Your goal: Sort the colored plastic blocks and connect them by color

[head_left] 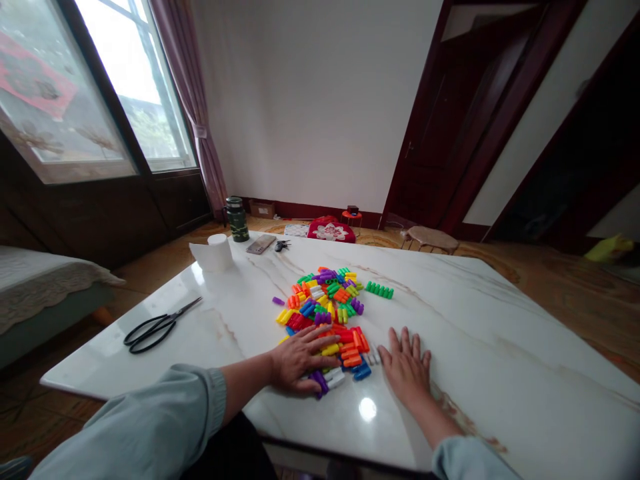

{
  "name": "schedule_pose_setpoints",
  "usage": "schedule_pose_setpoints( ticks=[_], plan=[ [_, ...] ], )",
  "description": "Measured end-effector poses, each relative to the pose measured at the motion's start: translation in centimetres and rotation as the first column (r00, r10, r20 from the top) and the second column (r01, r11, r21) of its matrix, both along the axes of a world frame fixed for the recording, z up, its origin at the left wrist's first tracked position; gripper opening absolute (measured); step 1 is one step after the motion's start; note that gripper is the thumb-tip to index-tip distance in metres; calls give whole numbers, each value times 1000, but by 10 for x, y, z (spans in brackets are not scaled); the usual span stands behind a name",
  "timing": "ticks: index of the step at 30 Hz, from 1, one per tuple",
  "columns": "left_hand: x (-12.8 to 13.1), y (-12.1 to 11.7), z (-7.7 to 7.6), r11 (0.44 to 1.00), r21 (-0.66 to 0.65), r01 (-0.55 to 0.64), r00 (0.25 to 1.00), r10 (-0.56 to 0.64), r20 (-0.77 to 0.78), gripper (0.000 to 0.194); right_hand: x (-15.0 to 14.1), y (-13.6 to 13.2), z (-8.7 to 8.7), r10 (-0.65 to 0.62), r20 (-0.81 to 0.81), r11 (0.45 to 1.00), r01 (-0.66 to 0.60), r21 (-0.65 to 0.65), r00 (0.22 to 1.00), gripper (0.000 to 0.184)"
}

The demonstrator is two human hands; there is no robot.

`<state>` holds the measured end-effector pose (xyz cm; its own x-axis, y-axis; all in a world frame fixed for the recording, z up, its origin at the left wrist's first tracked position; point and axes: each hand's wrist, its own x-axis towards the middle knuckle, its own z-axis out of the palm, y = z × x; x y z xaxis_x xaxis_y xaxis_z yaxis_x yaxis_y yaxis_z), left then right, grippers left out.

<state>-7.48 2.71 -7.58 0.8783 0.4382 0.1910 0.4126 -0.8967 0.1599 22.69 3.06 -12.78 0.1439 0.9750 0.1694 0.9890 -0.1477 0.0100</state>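
Observation:
A heap of colourful plastic building blocks (pixel 331 308) lies on a white marble-patterned table (pixel 450 333). My left hand (pixel 303 360) rests palm down on the heap's near left side, fingers spread over several blocks and partly hiding them. Flat on the tabletop just right of the heap lies my right hand (pixel 409 365), its fingers apart and holding nothing. Close to its fingertips are pale blocks (pixel 373 355). A joined row of green blocks (pixel 379 290) sits apart at the heap's far right, and a single purple block (pixel 278 301) lies to the left.
Black-handled scissors (pixel 159 327) lie on the left of the table. Behind them stand a white paper roll (pixel 219 252) and a green camouflage flask (pixel 237 219). A phone (pixel 261 245) and keys (pixel 281 246) lie by the far edge. A round stool (pixel 430 239) stands beyond the table.

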Motion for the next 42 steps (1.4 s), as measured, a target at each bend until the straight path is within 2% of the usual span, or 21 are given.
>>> schedule_pose_setpoints(
  ticks=[6, 8, 13, 20, 23, 28, 31, 33, 34, 37, 39, 42],
  plan=[
    [4, 5, 6, 1000, -10, 18, 1000, -18, -12, 66, 0, 0, 6, 93, -20, 995, -94, -44, 995, 59],
    [8, 10, 10, 1000, -13, 20, 1000, -20, -7, 60, 0, 1, 7, 113, -28, 992, -115, -47, 993, 57],
    [13, 18, 19, 999, -25, 21, 999, -20, 35, 37, 0, 1, 8, 109, -50, 994, -111, -25, 993, 56],
    [6, 17, 32, 1000, -28, -1, 1000, 1, -4, 26, 0, 1, 11, 109, -64, 994, -110, 3, 992, 55],
    [3, 18, 35, 1000, 1, -20, 1000, 20, -9, 31, -1, 1, 11, 108, -69, 994, -107, 8, 992, 55],
    [1, 28, 28, 986, 78, -149, 986, 142, 90, 35, -1, 1, 13, 100, -79, 995, -100, 8, 992, 53],
    [4, 31, 26, 969, 83, -234, 964, 220, 148, 36, -2, 0, 15, 98, -91, 995, -97, 8, 991, 53],
    [6, 30, 26, 956, 94, -278, 956, 266, 123, 29, -2, 0, 16, 96, -95, 995, -96, 5, 991, 53],
    [8, 28, 27, 944, 104, -312, 948, 302, 102, 33, -2, 0, 16, 96, -96, 995, -96, 4, 991, 53],
    [11, 24, 30, 884, 117, -452, 892, 450, 38, 61, -3, -1, 17, 95, -92, 995, -95, 0, 991, 53],
    [13, 21, 33, 845, 90, -527, 848, 530, -23, 63, -3, -1, 17, 89, -87, 996, -90, -6, 992, 53],
    [14, 16, 39, 821, 39, -570, 810, 570, -136, 61, -4, -2, 19, 84, -79, 996, -85, -16, 993, 54]
  ],
)
